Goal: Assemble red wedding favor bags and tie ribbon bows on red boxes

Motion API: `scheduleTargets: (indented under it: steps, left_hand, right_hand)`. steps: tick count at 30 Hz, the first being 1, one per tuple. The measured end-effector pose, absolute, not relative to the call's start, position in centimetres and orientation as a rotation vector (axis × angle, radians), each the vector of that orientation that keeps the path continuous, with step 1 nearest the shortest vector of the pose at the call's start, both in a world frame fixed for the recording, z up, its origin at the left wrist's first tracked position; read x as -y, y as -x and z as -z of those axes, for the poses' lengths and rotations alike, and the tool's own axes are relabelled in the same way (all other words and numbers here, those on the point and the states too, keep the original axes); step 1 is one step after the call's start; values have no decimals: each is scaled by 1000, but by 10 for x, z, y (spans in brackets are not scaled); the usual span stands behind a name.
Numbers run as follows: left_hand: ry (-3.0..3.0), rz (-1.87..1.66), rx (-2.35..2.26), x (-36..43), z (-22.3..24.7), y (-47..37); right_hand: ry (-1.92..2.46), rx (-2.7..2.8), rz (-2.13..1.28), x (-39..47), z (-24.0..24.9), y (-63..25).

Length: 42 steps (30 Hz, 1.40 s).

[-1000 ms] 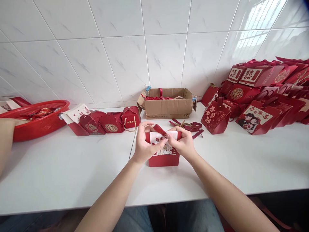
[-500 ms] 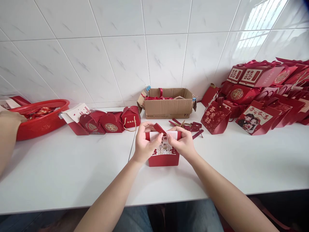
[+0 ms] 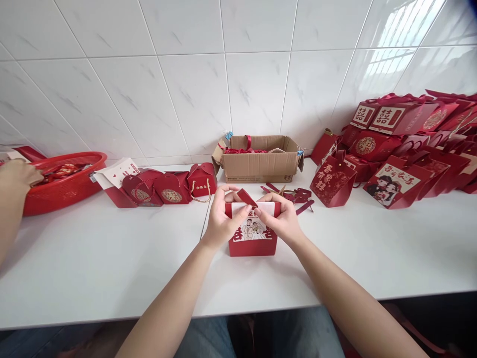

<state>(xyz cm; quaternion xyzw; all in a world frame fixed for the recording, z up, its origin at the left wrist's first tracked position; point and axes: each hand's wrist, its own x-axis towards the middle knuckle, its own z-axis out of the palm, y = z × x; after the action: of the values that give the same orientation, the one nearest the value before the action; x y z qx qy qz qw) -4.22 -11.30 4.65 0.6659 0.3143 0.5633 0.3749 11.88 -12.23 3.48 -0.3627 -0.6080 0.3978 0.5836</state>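
A red gift box (image 3: 253, 248) with a white panel showing a printed couple stands upright on the white table before me. My left hand (image 3: 225, 219) is closed at the box's top left, thumb at the front and fingers behind. At the top right, my right hand (image 3: 282, 216) grips the box the same way. Both thumb tips press close together at the top middle, where a red flap (image 3: 247, 197) sticks up at a slant. What the fingers do behind the box is hidden.
Behind stands a cardboard box (image 3: 261, 168) holding red ribbons, with loose ribbon strips (image 3: 288, 193) in front. Several red gift boxes (image 3: 173, 189) line the left; many more (image 3: 400, 174) are piled right. Another person's hand (image 3: 20, 174) is at a red basket (image 3: 63, 196) of wrapped items.
The other person's hand has come into view over the basket's left side. My hands stay at the top of the gift box, with only slight finger movement.
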Motion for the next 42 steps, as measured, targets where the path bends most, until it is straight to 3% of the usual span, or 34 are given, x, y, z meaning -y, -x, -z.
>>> scheduleTargets:
  steps: [19,32,42]
  left_hand:
    - [-2493,-1197,-854,100,-102,38]
    - [-2081,-1580,-1011,107,-78,31]
    - [-1767,-1328,-926,106,-58,46]
  right_hand:
    - [818,1422,-881,122,-37,-117]
    - [907,1377,-824,123,-37,-114]
    - [794,1429,-690,120,-36,-119]
